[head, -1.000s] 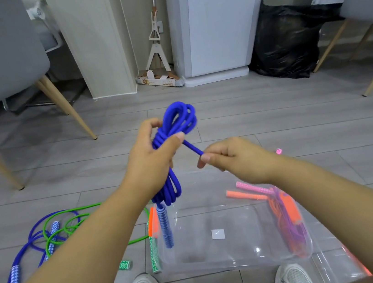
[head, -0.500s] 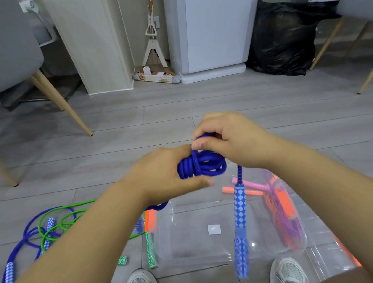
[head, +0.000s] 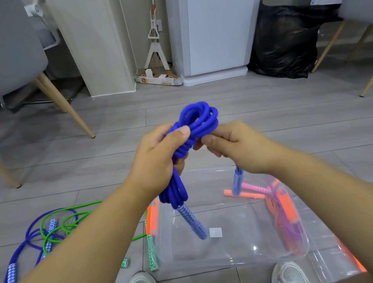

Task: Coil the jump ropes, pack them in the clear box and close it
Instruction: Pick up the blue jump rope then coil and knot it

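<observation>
Grey floor tiles [head: 274,129] fill the view, with the clear box [head: 244,250] lying open at six o'clock between the person's shoes. One orange and purple rope [head: 286,220] is packed along its three o'clock wall. At centre the left hand [head: 157,160] grips the folded blue rope [head: 198,120] mid-bundle, and the right hand [head: 236,146] pinches its tail, seemingly cinching a wrap. Loose blue and green ropes [head: 49,230] at eight o'clock are not yet coiled, and the box is not yet closed.

Both forearms reach forward, the left hand [head: 157,160] fisted round the blue rope [head: 197,118], thumb on top, the right hand [head: 237,148] pinching it beside those fingers.
</observation>
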`<state>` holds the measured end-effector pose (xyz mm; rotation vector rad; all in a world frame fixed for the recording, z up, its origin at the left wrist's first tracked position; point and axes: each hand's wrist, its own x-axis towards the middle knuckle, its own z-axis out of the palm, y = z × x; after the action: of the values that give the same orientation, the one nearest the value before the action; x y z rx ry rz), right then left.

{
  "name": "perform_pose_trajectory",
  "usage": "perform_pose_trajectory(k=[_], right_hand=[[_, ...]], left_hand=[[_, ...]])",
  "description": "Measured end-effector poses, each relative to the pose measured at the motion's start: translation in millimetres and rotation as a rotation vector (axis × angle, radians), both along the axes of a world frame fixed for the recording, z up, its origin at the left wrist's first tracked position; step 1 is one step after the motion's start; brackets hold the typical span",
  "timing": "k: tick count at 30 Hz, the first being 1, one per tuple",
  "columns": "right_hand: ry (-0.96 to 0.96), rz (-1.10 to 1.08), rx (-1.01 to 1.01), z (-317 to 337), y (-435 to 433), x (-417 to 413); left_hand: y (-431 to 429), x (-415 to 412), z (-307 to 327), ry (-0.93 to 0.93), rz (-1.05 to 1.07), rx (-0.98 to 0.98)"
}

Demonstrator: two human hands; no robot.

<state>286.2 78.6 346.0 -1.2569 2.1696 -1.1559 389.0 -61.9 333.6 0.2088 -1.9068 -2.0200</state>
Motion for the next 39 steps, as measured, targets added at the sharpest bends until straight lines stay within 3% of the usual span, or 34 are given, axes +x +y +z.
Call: perform_pose_trajectory(k=[3,6,10,15,17,19,23,30,34,39], right_hand=[[0.056,0.030,0.085,-1.5,-3.4,6.3],[0.084,0.003,0.136,-0.9,-2.1,10.4],[0.055,-0.087,0.072,-4.7,-0.3,17.3],[0.048,-0.304,-0.027,-5.9,-9.2,17.9],[0.056,-0.330,-0.055,-5.6,-10.9,16.5],[0.061,-0.341,-0.090,-6.5,-12.6,16.3],[0.087,-0.341,-0.188,-6.1,-15.7,19.4],[0.070,-0.321,-0.277,0.3,-17.6,25.9],[0.067,-0.330,-0.292,-0.3,-17.1,25.9],[0.073,-0.329,-0.286,0.4,-15.5,24.6]], left_hand=[[-1.5,-5.1,-3.4,-0.056,0.152,0.016],[-4.4,-8.6,-10.6,-0.121,0.216,-0.097],[-5.5,-6.3,-17.5,-0.216,0.105,-0.220],[-1.0,-5.2,-12.2,-0.250,-0.021,-0.160],[-1.4,-4.1,-10.4,-0.303,-0.060,-0.286],[-2.9,-2.5,-10.0,-0.323,-0.084,-0.380],[-4.9,0.6,-10.5,-0.285,-0.125,-0.281],[-8.2,1.8,-8.7,-0.306,-0.090,-0.435],[-6.5,1.3,-5.4,-0.273,-0.050,-0.532],[-5.4,0.3,-6.4,-0.287,-0.037,-0.510]])
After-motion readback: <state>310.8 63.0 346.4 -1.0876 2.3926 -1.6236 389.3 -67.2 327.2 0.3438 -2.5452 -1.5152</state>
